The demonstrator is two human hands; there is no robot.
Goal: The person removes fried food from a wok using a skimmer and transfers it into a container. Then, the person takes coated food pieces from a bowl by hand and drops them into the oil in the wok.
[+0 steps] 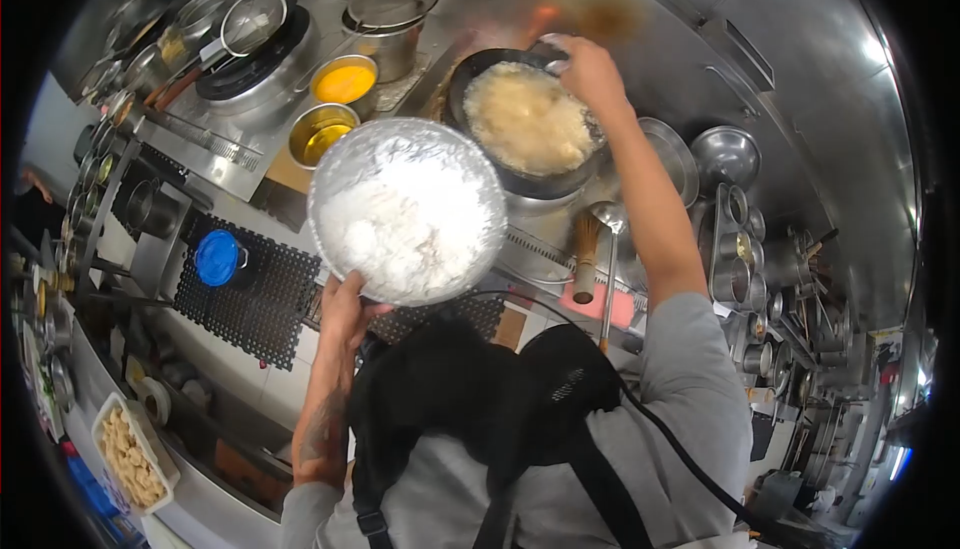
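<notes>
My left hand [345,311] grips the near rim of a large metal bowl [492,211], fingers closed on it. White flour [410,219] covers the inside of the bowl, with a lumpy mound toward its left side. My right hand [585,71] is over the far right rim of a dark wok [470,67], fingers drawn together. What those fingers hold, if anything, I cannot make out. Pale, foaming oil [525,114] bubbles in the wok, and pieces of food in it are blurred. The bowl is close to the wok's left side.
Small pots of orange liquid [345,81] and yellow oil [325,134] stand left of the wok. A ladle [610,239] and bamboo brush [586,254] lie to its right. A strainer [395,1] tops a pot behind. A tub of pale pieces [135,459] sits lower left.
</notes>
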